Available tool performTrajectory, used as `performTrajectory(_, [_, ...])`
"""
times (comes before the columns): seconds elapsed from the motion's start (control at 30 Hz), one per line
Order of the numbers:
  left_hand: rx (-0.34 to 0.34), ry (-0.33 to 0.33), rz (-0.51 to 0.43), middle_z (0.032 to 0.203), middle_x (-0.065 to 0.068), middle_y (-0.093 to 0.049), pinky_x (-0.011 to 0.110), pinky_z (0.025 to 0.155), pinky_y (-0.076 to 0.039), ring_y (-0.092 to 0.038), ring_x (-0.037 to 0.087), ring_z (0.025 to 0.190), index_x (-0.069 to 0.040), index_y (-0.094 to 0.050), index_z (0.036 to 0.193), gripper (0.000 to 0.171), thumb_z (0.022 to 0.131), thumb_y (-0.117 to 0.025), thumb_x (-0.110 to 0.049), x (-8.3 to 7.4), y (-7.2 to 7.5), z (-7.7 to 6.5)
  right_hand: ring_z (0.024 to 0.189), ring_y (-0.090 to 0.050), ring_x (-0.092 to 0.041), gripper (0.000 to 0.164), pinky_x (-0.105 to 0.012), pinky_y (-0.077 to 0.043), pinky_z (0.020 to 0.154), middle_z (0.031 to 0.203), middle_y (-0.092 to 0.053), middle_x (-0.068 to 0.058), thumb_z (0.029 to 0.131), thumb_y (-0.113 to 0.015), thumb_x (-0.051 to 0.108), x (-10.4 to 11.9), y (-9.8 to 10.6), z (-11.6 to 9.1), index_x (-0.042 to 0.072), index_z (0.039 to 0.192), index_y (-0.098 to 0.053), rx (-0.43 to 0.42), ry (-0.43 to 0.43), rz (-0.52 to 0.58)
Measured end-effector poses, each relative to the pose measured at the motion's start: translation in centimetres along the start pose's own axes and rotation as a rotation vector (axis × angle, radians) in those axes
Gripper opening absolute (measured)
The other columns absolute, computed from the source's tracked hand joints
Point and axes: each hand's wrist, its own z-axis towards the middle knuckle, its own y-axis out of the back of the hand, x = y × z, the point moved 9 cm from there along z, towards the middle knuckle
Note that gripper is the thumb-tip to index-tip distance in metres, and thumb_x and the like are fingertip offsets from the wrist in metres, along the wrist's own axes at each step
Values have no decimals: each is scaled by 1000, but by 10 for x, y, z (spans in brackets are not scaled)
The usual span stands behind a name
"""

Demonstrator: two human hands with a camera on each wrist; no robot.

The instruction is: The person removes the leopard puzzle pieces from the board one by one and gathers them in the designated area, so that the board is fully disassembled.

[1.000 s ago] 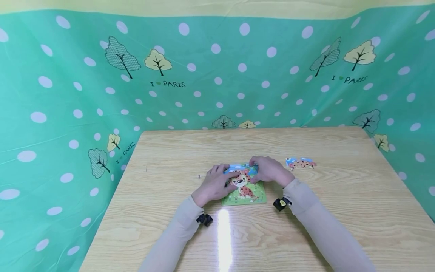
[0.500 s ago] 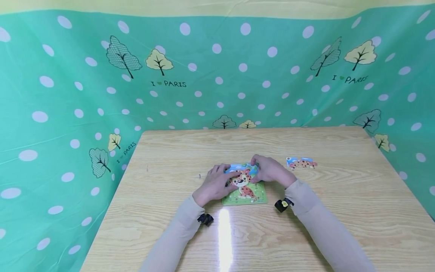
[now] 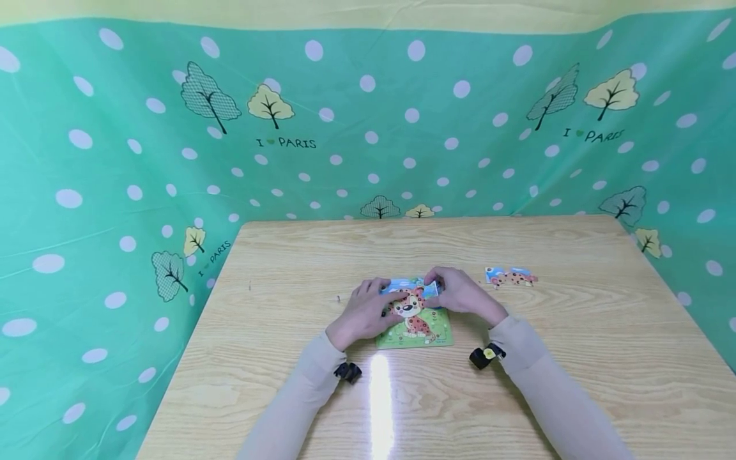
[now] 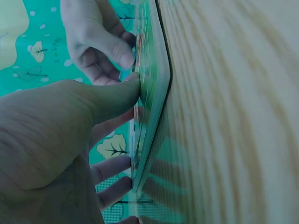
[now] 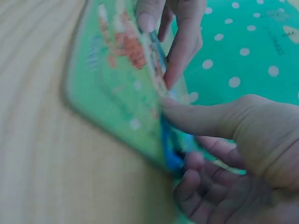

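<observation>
In the head view, a leopard puzzle board (image 3: 438, 333) is steadied at its left side by the left grip (image 3: 359, 313), whose thumb and fingers are spread across the printed face, not closed on anything. At the far right corner, a blue-edged piece (image 3: 433, 290) is pinched by the right grip (image 3: 460, 295), thumb and fingers drawn close, and appears tilted up. The piece could be jammed, or its neighbours lifted, if its edge is caught and pressed from one side; the board could be slid if too little weight is put on it by the left grip. Loose pieces (image 3: 509, 277) are laid just right of the right grip, where they could be knocked by a wide swing. The bench (image 3: 287, 268) is finished in pale wood grain, with a strip of glare (image 3: 381, 402) thrown between the forearms. Beyond both grips, the space is closed off by a green dotted cloth (image 3: 402, 160) printed with trees

In the left wrist view, the board is shown nearly edge-on, low on the bench, its face touched by the left thumb

In the right wrist view, which is blurred, the piece is held between the right thumb and fingers; how it meets the board cannot be told, and a slip could be caused by so narrow a hold
</observation>
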Motion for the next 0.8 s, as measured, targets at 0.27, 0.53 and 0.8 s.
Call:
performTrajectory(0.27, [3, -1, -6, 168, 16, -39, 62, 126, -33, -37, 41, 152, -29, -56, 156, 55, 104, -67, -45, 0, 1, 1, 80, -66, -18, 29, -28, -55, 73, 100, -73, -10, 105, -67, 19, -23, 10, 1, 2, 129, -64, -106, -2, 241])
performTrajectory(0.53, [-2, -6, -10, 168, 16, -39, 62, 126, -33, -37, 41, 151, -29, -56, 156, 55, 104, -67, -44, 1, -1, 0, 73, -66, -19, 27, -27, -58, 67, 84, -70, -6, 104, -70, 24, -35, 15, 0, 3, 121, -68, -150, -37, 314])
performTrajectory(0.8, [2, 1, 1, 168, 15, -39, 61, 126, -33, -37, 40, 152, -30, -56, 156, 55, 104, -67, -45, 1, -1, 0, 77, -68, -20, 26, -27, -58, 70, 96, -77, -13, 104, -72, 26, -40, 23, -4, 6, 121, -73, -204, -31, 314])
